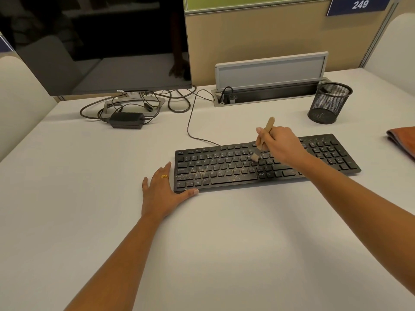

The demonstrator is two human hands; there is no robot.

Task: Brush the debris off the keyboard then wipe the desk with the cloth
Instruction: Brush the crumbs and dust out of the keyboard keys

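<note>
While our left hand [164,194] lies flat on the desk [224,243] with its fingers spread, the thumb touches the front left corner of the keyboard [224,169] and the palm rests just beside its left end. Our right hand [280,144] has its fingers clamped on the wooden handle of a small brush [262,140], held tilted with the handle pointing up and away; the pale bristles touch the keys near the middle of the upper rows. We see yellowish debris [224,173] speckled over the lower left keys and around the space bar, with more along the top right edge. An orange cloth [404,140] lies folded on the desk at the right edge, well apart from the keyboard. Behind stand a dark monitor [96,46] and a black mesh cup [329,103].
</note>
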